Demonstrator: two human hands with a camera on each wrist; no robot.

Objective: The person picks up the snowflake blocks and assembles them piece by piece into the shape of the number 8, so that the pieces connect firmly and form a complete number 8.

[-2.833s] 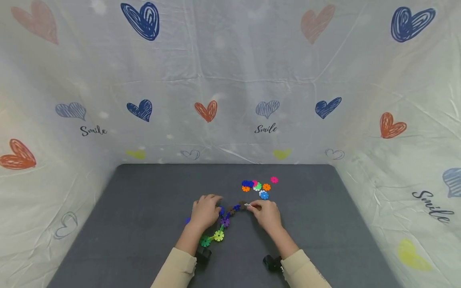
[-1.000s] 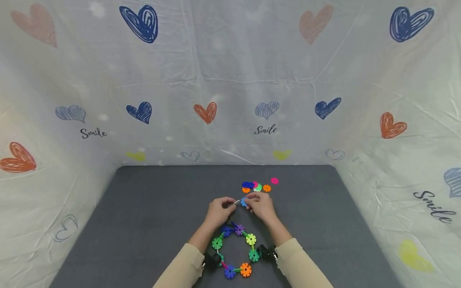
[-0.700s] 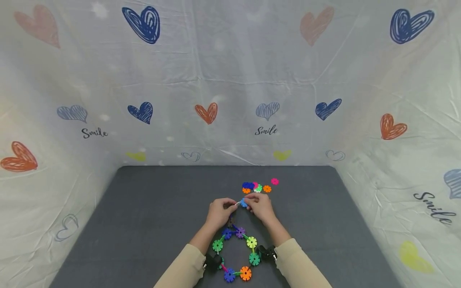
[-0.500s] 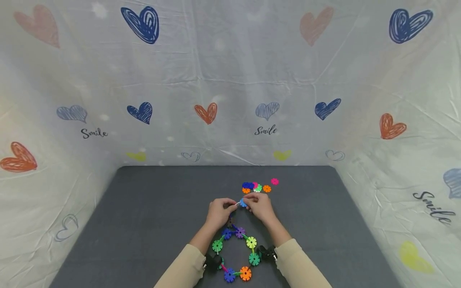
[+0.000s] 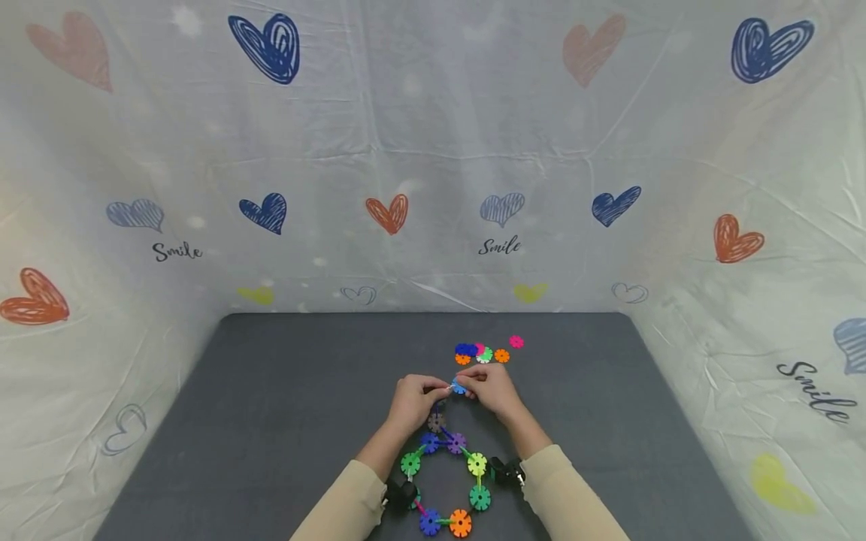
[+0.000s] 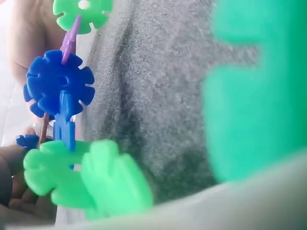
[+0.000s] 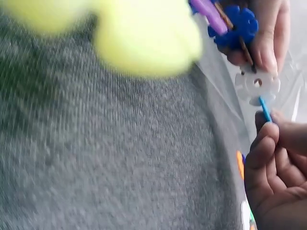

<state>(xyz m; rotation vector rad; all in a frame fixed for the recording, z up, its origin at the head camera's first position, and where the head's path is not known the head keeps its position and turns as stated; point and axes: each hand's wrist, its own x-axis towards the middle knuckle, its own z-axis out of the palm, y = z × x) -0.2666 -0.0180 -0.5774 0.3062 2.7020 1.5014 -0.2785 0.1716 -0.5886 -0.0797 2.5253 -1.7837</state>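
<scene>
Left hand (image 5: 410,403) pinches white disc (image 7: 245,86), right hand (image 5: 494,391) blue disc (image 5: 458,388), with chain (image 5: 476,459) at their six o'clock, loose discs (image 5: 463,349) at one.

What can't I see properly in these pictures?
Head view: white notched disc, too small, partly covered by the left hand.
Right wrist view: much of the light-blue notched disc, behind the right hand.
Left wrist view: the teal notched disc, blurred, cut by the right edge.
Right wrist view: yellow notched disc, blurred, cut by the top edge.

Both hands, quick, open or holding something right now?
Left hand: pinching the white interlocking flower disc.
Right hand: pinching the light-blue interlocking flower disc.
</scene>
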